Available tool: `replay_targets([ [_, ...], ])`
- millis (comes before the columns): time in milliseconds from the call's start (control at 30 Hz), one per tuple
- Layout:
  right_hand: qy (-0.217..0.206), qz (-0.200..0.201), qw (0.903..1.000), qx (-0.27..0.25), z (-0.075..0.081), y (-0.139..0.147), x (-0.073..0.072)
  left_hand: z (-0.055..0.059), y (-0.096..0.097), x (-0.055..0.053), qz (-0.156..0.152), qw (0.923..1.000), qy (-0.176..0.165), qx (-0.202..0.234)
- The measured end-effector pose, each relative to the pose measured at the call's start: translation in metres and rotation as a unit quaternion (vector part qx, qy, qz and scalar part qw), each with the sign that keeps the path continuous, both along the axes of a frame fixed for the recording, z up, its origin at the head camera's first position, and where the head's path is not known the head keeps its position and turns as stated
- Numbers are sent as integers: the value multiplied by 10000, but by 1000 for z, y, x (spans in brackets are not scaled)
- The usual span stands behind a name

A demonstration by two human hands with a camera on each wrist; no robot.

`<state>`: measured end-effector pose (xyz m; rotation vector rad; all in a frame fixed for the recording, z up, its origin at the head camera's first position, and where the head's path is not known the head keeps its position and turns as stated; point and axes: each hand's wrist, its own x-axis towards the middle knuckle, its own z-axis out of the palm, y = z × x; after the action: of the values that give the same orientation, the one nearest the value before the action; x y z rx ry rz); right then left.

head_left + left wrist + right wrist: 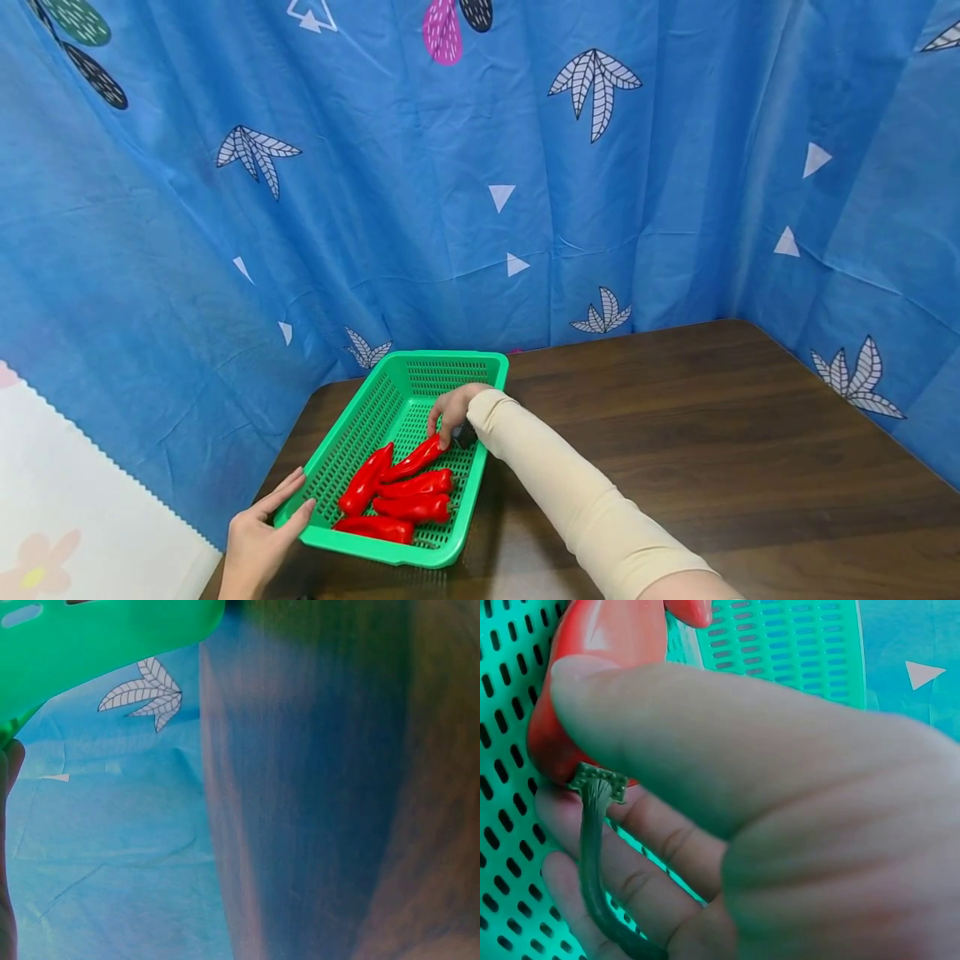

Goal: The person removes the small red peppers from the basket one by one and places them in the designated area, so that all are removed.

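A green plastic basket (467, 533) with slotted walls holds several red peppers (416, 507). My right hand (452, 410) reaches inside over the right wall and pinches one red pepper (417, 460) by its stem end. In the right wrist view, the thumb lies across that pepper (619, 634), the other fingers are beneath it, and its curved green stem (592, 855) runs down over them. At the near left corner, my left hand (258, 533) holds the basket's rim, fingers along the left side and thumb over the edge.
The basket stands on a dark wooden table (660, 433), towards its left end. Behind hangs a blue patterned curtain (450, 217), which also runs along the right side. A white cloth with a zigzag edge (82, 492) is at the lower left.
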<state>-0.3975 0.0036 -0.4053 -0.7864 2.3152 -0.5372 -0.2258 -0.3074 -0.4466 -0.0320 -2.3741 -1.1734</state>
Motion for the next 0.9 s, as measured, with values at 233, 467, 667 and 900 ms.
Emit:
replay_targets([
  [233, -52, -54, 9999, -98, 1, -1, 1, -1, 0, 0, 60, 10000, -37, -33],
  [467, -25, 25, 9998, -209, -1, -1, 1, 1, 1, 1, 70, 9999, -5, -94],
  [667, -121, -124, 9985, -520, 2, 0, 3, 2, 2, 1, 98, 9999, 39, -105],
  [900, -584, -347, 9923, -1040, 3, 0, 0, 3, 3, 2, 118, 9999, -28, -78],
])
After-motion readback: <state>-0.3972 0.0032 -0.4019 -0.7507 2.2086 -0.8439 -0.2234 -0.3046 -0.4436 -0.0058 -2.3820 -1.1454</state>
